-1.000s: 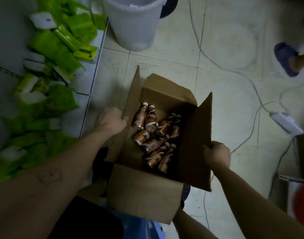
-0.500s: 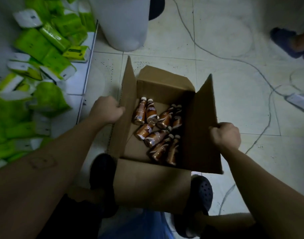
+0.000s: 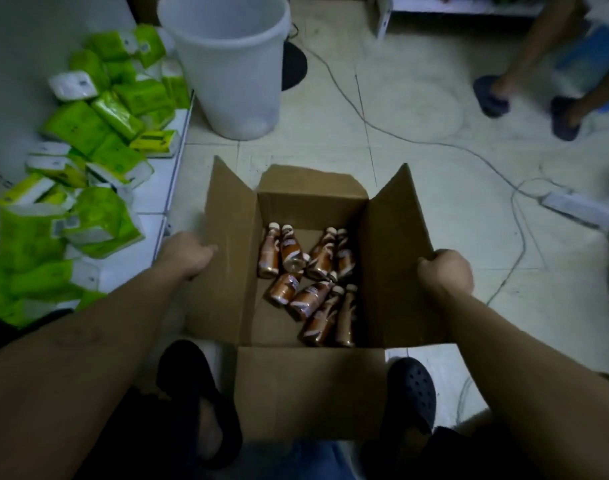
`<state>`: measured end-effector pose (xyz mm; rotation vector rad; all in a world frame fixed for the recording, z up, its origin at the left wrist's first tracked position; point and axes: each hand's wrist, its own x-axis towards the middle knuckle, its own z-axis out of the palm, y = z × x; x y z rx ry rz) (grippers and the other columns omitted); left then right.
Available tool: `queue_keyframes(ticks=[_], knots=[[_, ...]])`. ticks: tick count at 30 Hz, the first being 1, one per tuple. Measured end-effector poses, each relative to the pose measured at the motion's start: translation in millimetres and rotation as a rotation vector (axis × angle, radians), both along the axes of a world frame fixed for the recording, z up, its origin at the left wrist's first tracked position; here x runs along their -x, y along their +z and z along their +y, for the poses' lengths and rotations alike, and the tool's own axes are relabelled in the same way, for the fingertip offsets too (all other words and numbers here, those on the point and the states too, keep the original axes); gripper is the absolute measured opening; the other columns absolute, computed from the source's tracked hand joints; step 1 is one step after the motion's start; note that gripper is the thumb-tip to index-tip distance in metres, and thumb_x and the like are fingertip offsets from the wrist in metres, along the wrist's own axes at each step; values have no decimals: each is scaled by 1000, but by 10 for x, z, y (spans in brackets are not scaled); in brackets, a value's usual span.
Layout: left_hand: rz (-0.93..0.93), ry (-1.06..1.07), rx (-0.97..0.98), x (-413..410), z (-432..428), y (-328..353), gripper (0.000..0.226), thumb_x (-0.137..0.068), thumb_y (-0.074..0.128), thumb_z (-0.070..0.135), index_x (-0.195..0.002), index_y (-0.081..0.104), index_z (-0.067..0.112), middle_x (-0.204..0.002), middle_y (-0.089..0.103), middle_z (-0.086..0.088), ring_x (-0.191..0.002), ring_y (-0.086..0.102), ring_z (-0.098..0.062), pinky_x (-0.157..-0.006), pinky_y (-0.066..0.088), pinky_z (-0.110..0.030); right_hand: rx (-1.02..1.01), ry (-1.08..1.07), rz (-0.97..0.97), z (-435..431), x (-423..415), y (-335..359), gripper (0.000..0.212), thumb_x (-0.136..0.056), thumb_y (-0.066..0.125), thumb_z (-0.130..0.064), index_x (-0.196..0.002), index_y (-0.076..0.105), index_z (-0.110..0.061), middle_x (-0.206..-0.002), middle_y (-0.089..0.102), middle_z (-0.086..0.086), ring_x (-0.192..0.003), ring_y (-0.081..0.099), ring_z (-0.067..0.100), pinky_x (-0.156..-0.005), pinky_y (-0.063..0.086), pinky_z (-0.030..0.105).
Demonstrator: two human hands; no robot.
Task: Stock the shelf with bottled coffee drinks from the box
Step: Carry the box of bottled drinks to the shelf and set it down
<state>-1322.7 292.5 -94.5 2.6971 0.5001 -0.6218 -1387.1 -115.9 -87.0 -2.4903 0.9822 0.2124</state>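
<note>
Box in play, open at the top and sitting low between the person's black clogs, all four flaps splayed out so the inside is easy to reach. Left hand is wrapped over the outer edge of the left flap. Right hand is a tight fist clamped on the top edge of the right flap. My read is a two-sided hold to steady or place the carton, not a reach for stock. The bottled coffee drinks are all in the box, lying on their sides in a loose heap toward the right of its floor, so none is in hand yet. The low white shelf runs just to the left, piled with green tissue packs, and a white bucket stands beyond. A cable trails across the tiles behind the box, so it's one to mind underfoot.
</note>
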Motion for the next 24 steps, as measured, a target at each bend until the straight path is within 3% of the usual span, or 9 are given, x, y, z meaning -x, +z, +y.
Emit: queue_keyframes(ticks=[5, 7, 9, 10, 13, 16, 18, 20, 24], knots=[[-32, 163, -23, -113, 144, -248, 55, -90, 57, 39, -123, 56, -4, -127, 55, -26, -114, 53, -42, -92, 45, -44, 15, -116, 28, -63, -157, -188, 30, -89, 55, -25, -111, 62, -5, -94, 63, 12, -83, 61, 31, -79, 53, 40], [-73, 230, -97, -22, 217, -380, 57, -85, 63, 30, -129, 48, -3, -131, 48, -29, -118, 48, -45, -96, 41, -51, 164, -103, 193, -62, -217, -354, 65, -86, 62, -42, -134, 44, -3, -122, 57, 18, -110, 56, 35, -95, 47, 48], [-138, 239, -200, 49, 210, -488, 59, -79, 68, 21, -128, 44, -2, -130, 44, -31, -116, 44, -49, -92, 39, -56, 346, -54, 412, -27, -233, -507, 116, -74, 64, -65, -151, 6, -1, -156, 21, 22, -141, 26, 37, -112, 24, 57], [-150, 184, -281, 64, 182, -537, 58, -79, 68, 22, -127, 44, 1, -129, 43, -28, -115, 43, -47, -91, 39, -56, 426, -33, 480, -10, -225, -589, 125, -71, 60, -72, -151, -6, -2, -160, 4, 22, -146, 11, 37, -113, 15, 60], [21, -46, -243, 141, -86, -696, 60, -81, 62, 50, -120, 47, 8, -113, 52, -15, -103, 51, -34, -84, 42, -49, 418, 91, 617, 54, -77, -827, 107, -81, 47, -70, -151, 4, -3, -159, 1, 25, -146, 11, 39, -113, 12, 61], [214, 108, 75, 209, -512, -862, 74, -81, 61, 58, -131, 39, 7, -109, 55, -11, -96, 57, -28, -73, 41, -39, -250, 91, 554, 243, -11, -1044, 39, -96, 50, -37, -109, 61, -3, -124, 60, 26, -110, 61, 36, -97, 49, 47], [211, 118, 84, 262, -721, -962, 83, -79, 68, 49, -139, 29, 7, -124, 52, -16, -109, 55, -32, -78, 45, -40, -358, -6, 442, 464, 74, -1097, 51, -95, 44, -51, -99, 57, -1, -101, 66, 19, -90, 66, 34, -82, 56, 45], [139, 104, 67, 305, -756, -1075, 62, -85, 67, 31, -133, 36, 7, -118, 56, -17, -105, 58, -32, -82, 50, -41, -279, -80, 340, 597, 143, -1175, 59, -90, 46, -59, -113, 44, -5, -106, 60, 17, -96, 62, 35, -82, 53, 46], [-39, 102, 176, 402, -597, -1288, 25, -93, 53, 19, -118, 54, 15, -104, 65, -8, -90, 62, -23, -79, 54, -46, -243, 30, 405, 519, 119, -1292, 38, -93, 51, -15, -127, 36, -8, -106, 57, 12, -87, 55, 27, -77, 49, 41]])
